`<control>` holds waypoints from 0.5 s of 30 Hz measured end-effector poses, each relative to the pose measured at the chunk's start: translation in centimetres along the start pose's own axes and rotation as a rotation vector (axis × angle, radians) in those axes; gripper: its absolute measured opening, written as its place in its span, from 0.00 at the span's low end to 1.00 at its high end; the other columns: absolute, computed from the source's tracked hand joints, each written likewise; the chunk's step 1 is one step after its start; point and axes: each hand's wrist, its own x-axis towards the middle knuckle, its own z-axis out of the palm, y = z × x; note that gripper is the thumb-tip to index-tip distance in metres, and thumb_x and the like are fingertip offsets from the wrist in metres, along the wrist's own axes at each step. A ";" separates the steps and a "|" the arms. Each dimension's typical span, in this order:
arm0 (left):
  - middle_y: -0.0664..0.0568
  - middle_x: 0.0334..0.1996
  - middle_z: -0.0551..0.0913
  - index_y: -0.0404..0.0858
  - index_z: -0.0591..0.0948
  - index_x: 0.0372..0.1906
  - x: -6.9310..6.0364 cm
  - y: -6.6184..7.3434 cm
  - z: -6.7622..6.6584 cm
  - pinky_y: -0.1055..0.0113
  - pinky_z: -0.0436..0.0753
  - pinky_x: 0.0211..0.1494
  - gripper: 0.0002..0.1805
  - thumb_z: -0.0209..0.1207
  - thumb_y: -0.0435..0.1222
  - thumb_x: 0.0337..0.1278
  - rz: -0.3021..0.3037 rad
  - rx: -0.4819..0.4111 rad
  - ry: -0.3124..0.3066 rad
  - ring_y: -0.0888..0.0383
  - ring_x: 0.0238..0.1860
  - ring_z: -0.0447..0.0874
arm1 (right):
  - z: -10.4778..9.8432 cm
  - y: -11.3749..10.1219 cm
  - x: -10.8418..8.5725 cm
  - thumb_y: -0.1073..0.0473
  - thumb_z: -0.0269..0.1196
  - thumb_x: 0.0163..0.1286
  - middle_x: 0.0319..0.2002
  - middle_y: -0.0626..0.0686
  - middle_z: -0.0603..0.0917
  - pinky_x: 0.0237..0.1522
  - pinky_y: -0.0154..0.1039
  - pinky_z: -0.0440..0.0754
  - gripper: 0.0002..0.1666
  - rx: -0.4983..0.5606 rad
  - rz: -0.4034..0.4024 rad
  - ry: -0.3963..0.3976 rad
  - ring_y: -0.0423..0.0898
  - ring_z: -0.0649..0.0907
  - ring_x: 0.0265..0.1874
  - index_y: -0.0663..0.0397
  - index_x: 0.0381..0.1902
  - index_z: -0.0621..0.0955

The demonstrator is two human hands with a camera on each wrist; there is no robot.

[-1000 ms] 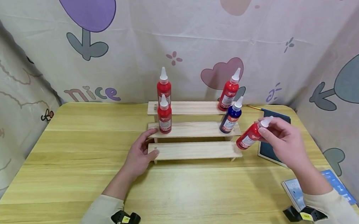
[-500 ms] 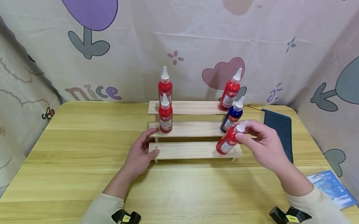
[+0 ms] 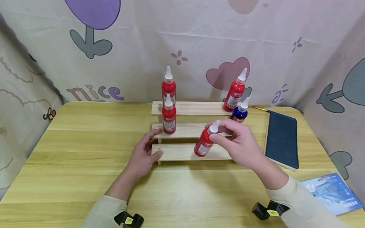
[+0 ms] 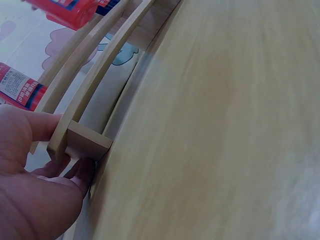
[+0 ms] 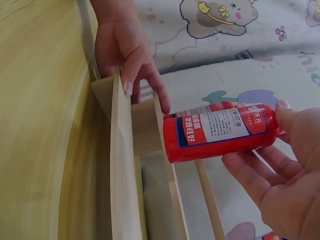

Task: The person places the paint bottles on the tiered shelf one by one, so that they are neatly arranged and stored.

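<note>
A three-step wooden rack (image 3: 176, 151) stands on the table, and my left hand (image 3: 141, 160) grips its left end, thumb on the lowest step. In the left wrist view, fingers (image 4: 85, 175) curl around the end support. My right hand (image 3: 242, 145) pinches a red squeeze bottle (image 3: 203, 143) by its white-capped neck, tilted above the lowest step. In the right wrist view, the bottle's label (image 5: 225, 124) faces the camera. A red bottle (image 3: 169, 121) stands at the left of the middle step; a blue bottle (image 3: 240, 113), partly hidden by my right hand, is at its right.
On the top step stand one red bottle (image 3: 169, 87) at the left and another red bottle (image 3: 234, 95) at the right. Right of the rack lie a dark notebook (image 3: 281, 138), a brush (image 3: 260, 109) and a blue booklet (image 3: 334, 193). A printed cloth (image 3: 188, 30) hangs behind.
My right hand has carried the red bottle leftward from beyond the rack's right end to above the lowest step. My left hand stays on the rack's left end.
</note>
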 end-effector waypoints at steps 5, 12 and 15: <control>0.51 0.72 0.65 0.46 0.68 0.72 0.1 0.0 0.0 0.53 0.57 0.74 0.37 0.60 0.19 0.60 0.007 -0.007 0.000 0.47 0.69 0.63 | 1.5 -0.3 1.2 0.71 0.65 0.68 0.45 0.50 0.86 0.42 0.46 0.86 0.15 0.052 -0.018 -0.015 0.50 0.85 0.43 0.57 0.52 0.84; 0.51 0.72 0.65 0.45 0.68 0.72 0.1 0.0 0.0 0.53 0.57 0.74 0.38 0.59 0.18 0.59 0.013 -0.001 0.001 0.47 0.70 0.63 | 3.5 -0.4 2.5 0.67 0.67 0.68 0.45 0.49 0.86 0.41 0.45 0.87 0.14 0.051 -0.035 -0.036 0.47 0.85 0.43 0.55 0.51 0.84; 0.51 0.72 0.65 0.45 0.68 0.72 0.0 -0.1 0.0 0.53 0.57 0.74 0.38 0.59 0.18 0.59 0.016 -0.001 0.000 0.47 0.70 0.62 | 4.3 -0.3 3.0 0.65 0.67 0.68 0.45 0.48 0.86 0.41 0.43 0.86 0.14 0.027 -0.033 -0.056 0.45 0.84 0.45 0.54 0.51 0.84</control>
